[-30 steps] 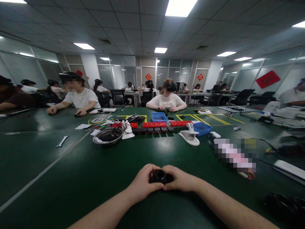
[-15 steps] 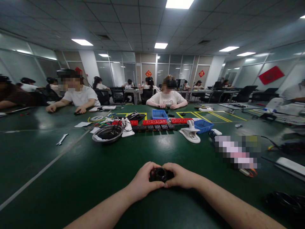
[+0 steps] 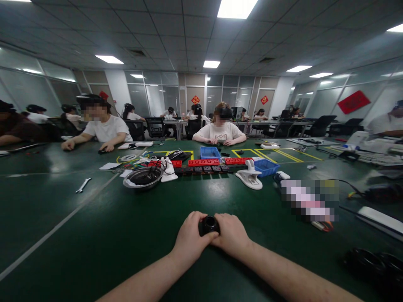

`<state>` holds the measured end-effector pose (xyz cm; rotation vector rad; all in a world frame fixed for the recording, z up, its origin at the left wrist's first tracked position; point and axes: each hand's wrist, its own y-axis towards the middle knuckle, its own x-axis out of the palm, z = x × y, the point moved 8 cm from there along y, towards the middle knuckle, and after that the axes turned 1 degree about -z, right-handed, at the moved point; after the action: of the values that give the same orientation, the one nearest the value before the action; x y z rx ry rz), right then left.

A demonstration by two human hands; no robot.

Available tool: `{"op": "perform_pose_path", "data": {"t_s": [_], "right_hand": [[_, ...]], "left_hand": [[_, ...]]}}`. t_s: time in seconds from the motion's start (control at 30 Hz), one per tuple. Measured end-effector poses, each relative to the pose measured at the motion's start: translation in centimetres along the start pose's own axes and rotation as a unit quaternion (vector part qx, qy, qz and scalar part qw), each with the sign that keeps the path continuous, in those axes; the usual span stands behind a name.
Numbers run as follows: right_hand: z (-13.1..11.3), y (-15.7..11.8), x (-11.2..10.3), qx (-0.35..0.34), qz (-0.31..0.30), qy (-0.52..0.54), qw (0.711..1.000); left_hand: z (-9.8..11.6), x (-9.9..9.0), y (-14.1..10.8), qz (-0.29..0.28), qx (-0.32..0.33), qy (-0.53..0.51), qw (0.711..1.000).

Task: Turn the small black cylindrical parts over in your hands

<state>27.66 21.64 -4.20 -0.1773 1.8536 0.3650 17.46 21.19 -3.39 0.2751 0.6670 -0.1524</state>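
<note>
Between my two hands is a black ring-shaped part [image 3: 210, 225] with a round hole facing up; its exact kind is unclear. My left hand [image 3: 191, 235] wraps its left side, the thumb across the near edge. Closed round the right side is my right hand [image 3: 232, 235], its fingers curled over and covering much of it. The hands meet at the thumbs, low over the green table [image 3: 132, 235].
Black ring-shaped parts [image 3: 367, 263] lie at the near right. Ahead are a metal bowl [image 3: 143, 184], red power strips [image 3: 204, 162], a white clip stand [image 3: 251, 176] and blue trays [image 3: 267, 167]. A wrench [image 3: 83, 185] lies left. Two people sit across the table.
My right hand has closed in further round the black part, covering more of its right side. The part sits slightly higher in view, its hole turned more upward.
</note>
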Motion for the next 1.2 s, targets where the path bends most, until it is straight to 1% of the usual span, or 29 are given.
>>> {"op": "perform_pose_path", "data": {"t_s": [0.03,0.1,0.17,0.23,0.33,0.53,0.77,0.93,1.1,1.2], "right_hand": [[-0.3,0.0,-0.1,-0.021,0.000,0.012,1.000],[-0.5,0.0,-0.3,-0.070,-0.007,0.072,0.995],[-0.7,0.1,-0.3,-0.121,-0.041,0.137,0.982],[-0.6,0.1,-0.2,-0.157,-0.085,0.175,0.968],[-0.3,0.1,0.0,-0.180,-0.131,0.200,0.954],[-0.3,0.1,0.0,-0.211,-0.157,0.224,0.939],[-0.5,0.0,-0.4,-0.223,-0.186,0.237,0.927],[-0.6,0.0,-0.5,-0.220,-0.187,0.239,0.927],[0.0,0.2,0.0,-0.186,-0.193,0.257,0.928],[0.6,0.4,0.6,-0.137,-0.196,0.268,0.933]], "left_hand": [[0.0,0.0,0.1,-0.008,0.007,-0.007,1.000],[0.0,0.2,0.2,-0.038,0.024,-0.023,0.999],[0.0,0.4,0.3,-0.078,0.040,-0.038,0.995],[0.1,0.6,0.3,-0.111,0.052,-0.052,0.991],[0.1,0.7,0.3,-0.137,0.059,-0.071,0.986],[-0.1,0.9,0.3,-0.145,0.056,-0.083,0.984],[0.0,0.9,0.3,-0.152,0.049,-0.091,0.983],[-0.2,1.0,0.4,-0.156,0.044,-0.093,0.982],[-0.4,1.2,0.4,-0.147,0.045,-0.092,0.984],[-0.3,1.2,0.4,-0.119,0.035,-0.075,0.989]]}}
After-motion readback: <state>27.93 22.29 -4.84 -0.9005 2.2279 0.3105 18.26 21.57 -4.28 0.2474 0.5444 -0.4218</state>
